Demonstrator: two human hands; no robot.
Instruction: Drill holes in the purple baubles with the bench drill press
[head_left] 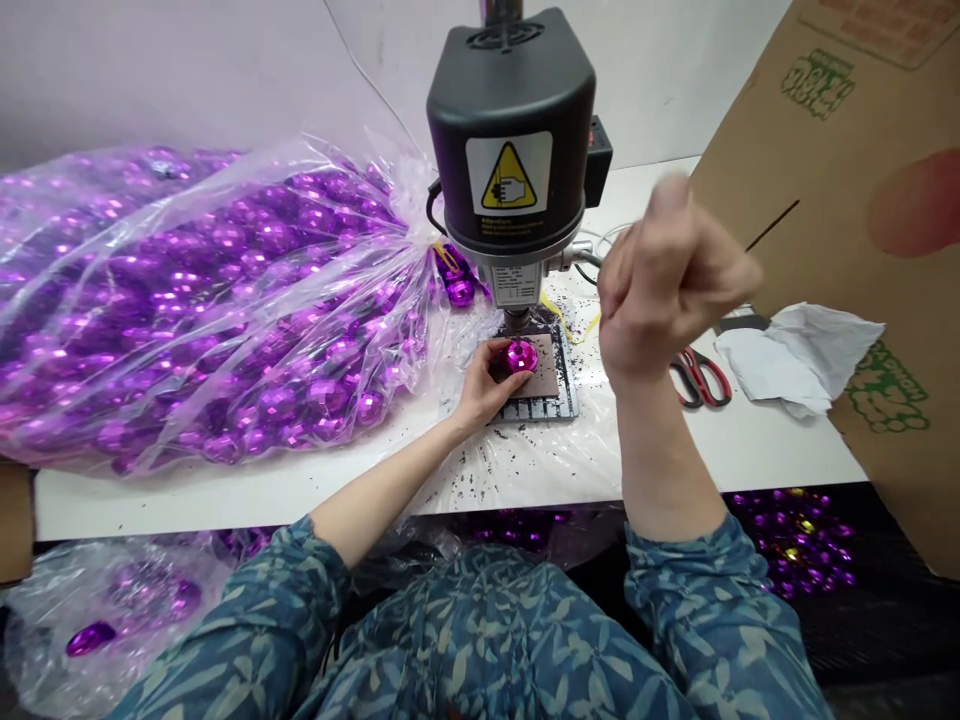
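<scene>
Pinched between the thumb and fingers of my left hand [489, 383] is a shiny magenta faceted ball [522, 356]. The ball rests on a flat square plate [546, 378] on the metal base [571, 405], right under the chuck [517, 318] of a black drill press [510, 110]. My right hand [671, 270] is raised to the right of the machine, its fingers curled and slightly blurred. Whatever it may hold is hidden by the fingers.
A big clear bag of purple balls [247, 310] fills the left of the white table [255, 495]. At the right lie red-black scissors [701, 378], crumpled white paper [795, 355] and a cardboard box [840, 150]. Dark shavings are scattered near the base. Purple balls [802, 540] lie below the table.
</scene>
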